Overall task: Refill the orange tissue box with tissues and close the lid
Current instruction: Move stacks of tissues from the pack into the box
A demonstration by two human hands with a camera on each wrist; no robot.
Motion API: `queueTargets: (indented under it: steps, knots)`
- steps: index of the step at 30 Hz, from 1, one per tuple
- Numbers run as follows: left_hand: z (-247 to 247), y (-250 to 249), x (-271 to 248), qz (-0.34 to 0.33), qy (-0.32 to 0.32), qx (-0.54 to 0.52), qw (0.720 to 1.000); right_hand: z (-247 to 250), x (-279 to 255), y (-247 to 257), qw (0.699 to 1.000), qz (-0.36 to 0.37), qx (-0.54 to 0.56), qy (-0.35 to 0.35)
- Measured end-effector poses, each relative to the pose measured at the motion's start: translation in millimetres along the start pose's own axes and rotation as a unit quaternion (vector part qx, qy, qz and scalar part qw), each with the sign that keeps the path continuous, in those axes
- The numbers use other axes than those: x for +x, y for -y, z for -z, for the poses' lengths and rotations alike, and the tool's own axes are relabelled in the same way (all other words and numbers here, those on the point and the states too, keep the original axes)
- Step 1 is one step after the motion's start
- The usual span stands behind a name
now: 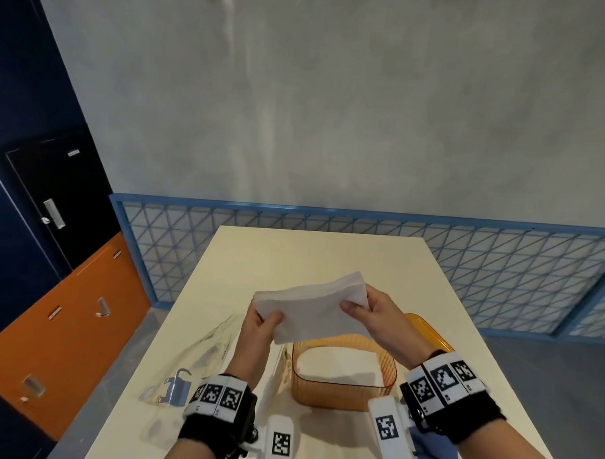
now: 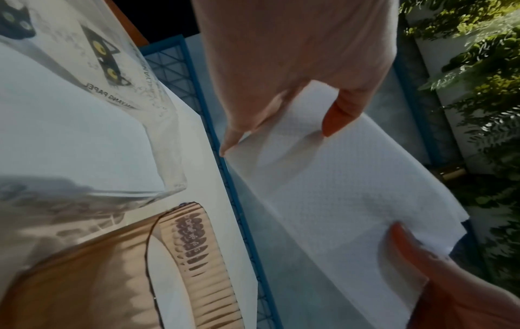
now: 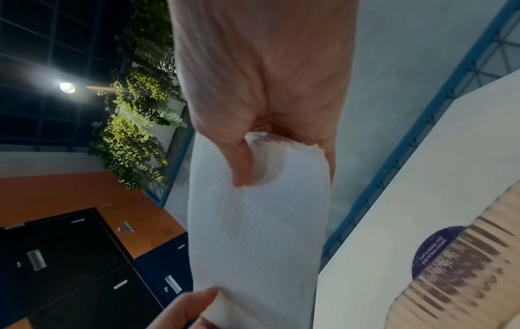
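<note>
A thick stack of white tissues (image 1: pixel 312 307) is held in the air above the table, tilted up to the right. My left hand (image 1: pixel 261 325) pinches its near left corner, thumb on top. My right hand (image 1: pixel 367 309) grips the right end, thumb on top and fingers under. Below stands the orange tissue box (image 1: pixel 388 387), ribbed and translucent, lidless, with white tissues lying inside. Its orange lid (image 1: pixel 428 331) lies behind my right wrist. The left wrist view shows the stack (image 2: pixel 337 189) and the box wall (image 2: pixel 197 256). The right wrist view shows the stack (image 3: pixel 258 233) under my thumb.
The cream table (image 1: pixel 310 257) carries an emptied clear plastic tissue wrapper (image 1: pixel 207 349) left of the box, printed with cats. A blue cloth (image 1: pixel 434 453) lies at the near right. A blue lattice railing (image 1: pixel 498 270) runs behind the table; orange and dark lockers (image 1: pixel 68 324) stand left.
</note>
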State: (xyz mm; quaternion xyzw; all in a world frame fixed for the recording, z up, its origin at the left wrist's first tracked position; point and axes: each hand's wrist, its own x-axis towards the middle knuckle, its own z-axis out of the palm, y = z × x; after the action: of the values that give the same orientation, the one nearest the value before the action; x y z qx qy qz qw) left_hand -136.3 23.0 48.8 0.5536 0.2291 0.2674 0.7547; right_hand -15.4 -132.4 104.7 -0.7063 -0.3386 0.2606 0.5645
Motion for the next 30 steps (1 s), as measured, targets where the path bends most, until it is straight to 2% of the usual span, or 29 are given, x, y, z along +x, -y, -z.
queueTargets:
  steps: [6,8,10,13,15,21,26,30]
  knots:
    - [2.9,-2.1,-3.1,-0.052,-0.031,0.128,0.990,2.6,-0.4,-18.3,0.997,-0.026,0.007,-0.066]
    - [12.8,-5.9,-5.5,-0.060,-0.030,0.156,0.985,-0.3,7.3,-24.4,0.998,-0.025,-0.004,-0.049]
    - [27.5,-10.4,-8.1,-0.062,-0.030,0.172,0.983,-9.3,16.8,-26.1,0.999,-0.031,0.024,0.005]
    - [55.8,-9.5,-11.5,-0.048,-0.067,0.184,0.979,-36.3,26.2,-32.3,0.995,-0.067,0.029,0.067]
    - [72.1,-4.4,-13.8,-0.039,-0.098,0.195,0.975,-58.8,29.5,-40.2,0.994,-0.079,0.028,0.073]
    - [100.5,8.8,-23.1,-0.060,-0.153,0.196,0.967,-112.4,21.6,-56.8,0.995,-0.080,0.052,0.025]
    - [119.2,47.9,-32.8,0.017,-0.168,0.247,0.954,-142.2,6.4,-88.1,0.989,-0.088,-0.114,0.025]
    - [124.5,57.1,-34.9,0.018,-0.179,0.260,0.949,-145.8,5.0,-89.6,0.990,-0.072,-0.124,-0.010]
